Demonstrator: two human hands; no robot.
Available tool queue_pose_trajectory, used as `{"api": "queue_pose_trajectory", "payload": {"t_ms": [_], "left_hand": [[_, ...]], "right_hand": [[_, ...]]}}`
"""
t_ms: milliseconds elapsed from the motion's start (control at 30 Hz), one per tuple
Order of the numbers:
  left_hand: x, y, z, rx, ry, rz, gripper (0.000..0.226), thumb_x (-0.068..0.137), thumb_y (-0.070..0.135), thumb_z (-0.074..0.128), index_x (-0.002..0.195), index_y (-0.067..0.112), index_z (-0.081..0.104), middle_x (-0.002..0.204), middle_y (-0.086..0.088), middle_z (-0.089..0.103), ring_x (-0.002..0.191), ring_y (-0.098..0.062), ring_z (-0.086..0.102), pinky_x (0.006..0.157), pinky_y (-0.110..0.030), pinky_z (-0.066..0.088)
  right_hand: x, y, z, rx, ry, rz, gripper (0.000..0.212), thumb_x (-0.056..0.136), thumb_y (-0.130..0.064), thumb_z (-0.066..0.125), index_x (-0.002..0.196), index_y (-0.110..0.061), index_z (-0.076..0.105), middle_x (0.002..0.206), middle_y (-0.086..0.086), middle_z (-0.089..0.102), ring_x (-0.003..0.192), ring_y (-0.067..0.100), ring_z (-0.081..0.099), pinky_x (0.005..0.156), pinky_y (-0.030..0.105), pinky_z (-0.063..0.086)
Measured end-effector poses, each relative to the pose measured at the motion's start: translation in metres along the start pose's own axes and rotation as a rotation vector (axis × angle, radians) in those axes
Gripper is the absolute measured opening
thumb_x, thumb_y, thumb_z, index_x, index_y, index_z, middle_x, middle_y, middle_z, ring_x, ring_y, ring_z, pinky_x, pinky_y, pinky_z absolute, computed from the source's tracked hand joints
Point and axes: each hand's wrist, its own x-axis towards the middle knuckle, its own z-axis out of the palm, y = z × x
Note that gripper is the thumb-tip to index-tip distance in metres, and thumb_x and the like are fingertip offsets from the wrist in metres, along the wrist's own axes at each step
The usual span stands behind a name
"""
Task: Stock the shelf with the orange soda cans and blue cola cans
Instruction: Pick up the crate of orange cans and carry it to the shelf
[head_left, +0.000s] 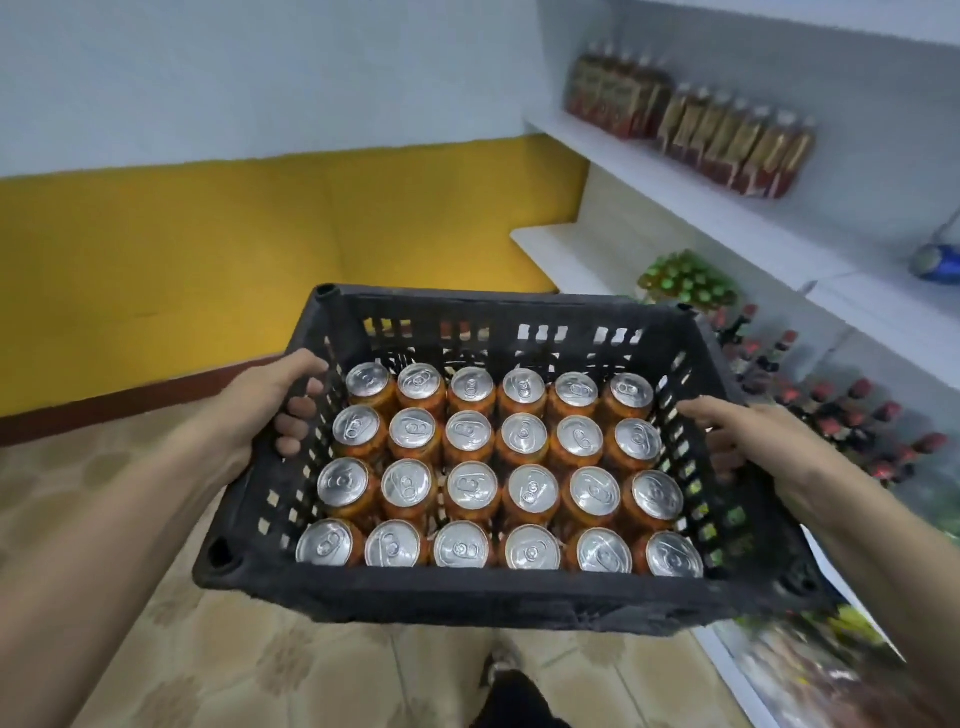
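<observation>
A black slatted crate (498, 597) is held off the floor by both hands, one on each short side. The left hand (270, 410) grips the left wall, fingers (298, 405) hooked through the slots; its grip is closed on the crate. The right hand (743, 436) is wrapped likewise on the right wall, grip closed on the crate.

The orange soda cans (496, 467) stand upright inside, four rows of six, packed touching, tops up, lying between the two hands and below rim level. The crate's long axis runs left to right across the body.

The shelf (691, 208) stands to the right and far side, nearer the right hand. Its upper level carries red-labelled bottles (696, 124); the level below looks largely bare, with one blue cola can (935, 262) at the right edge.

Judgement: no can is yet in hand; both grips are committed to the crate, which must be set down or turned rightward first.
</observation>
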Motion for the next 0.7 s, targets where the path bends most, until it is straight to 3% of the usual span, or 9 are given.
{"api": "queue_pose_trajectory", "payload": {"t_ms": [167, 367, 700], "left_hand": [[0.139, 0.043, -0.003, -0.035, 0.017, -0.044, 0.022, 0.091, 0.035, 0.059, 0.081, 0.019, 0.048, 0.061, 0.005, 0.031, 0.043, -0.010, 0.023, 0.038, -0.016, 0.020], [0.285, 0.113, -0.015, -0.049, -0.003, -0.072, 0.022, 0.092, 0.032, 0.057, 0.077, 0.020, 0.046, 0.062, 0.005, 0.027, 0.046, -0.010, 0.020, 0.041, -0.018, 0.017], [0.547, 0.228, -0.035, 0.116, -0.201, -0.037, 0.024, 0.079, 0.036, 0.064, 0.080, 0.019, 0.048, 0.061, 0.006, 0.026, 0.042, -0.009, 0.020, 0.038, -0.017, 0.017]], "right_hand": [[0.134, -0.051, 0.053, -0.031, -0.015, 0.008, 0.047, 0.073, -0.040, 0.084, 0.092, -0.001, 0.066, 0.064, 0.008, 0.056, 0.055, 0.024, 0.049, 0.058, 0.037, 0.043], [0.251, -0.130, 0.118, 0.029, -0.064, 0.017, 0.032, 0.080, -0.031, 0.080, 0.074, -0.016, 0.053, 0.049, -0.003, 0.043, 0.048, 0.016, 0.039, 0.053, 0.032, 0.033], [0.397, -0.195, 0.227, 0.196, 0.101, 0.144, 0.032, 0.081, -0.028, 0.080, 0.075, -0.018, 0.051, 0.050, -0.004, 0.037, 0.044, 0.014, 0.034, 0.052, 0.031, 0.028]]}}
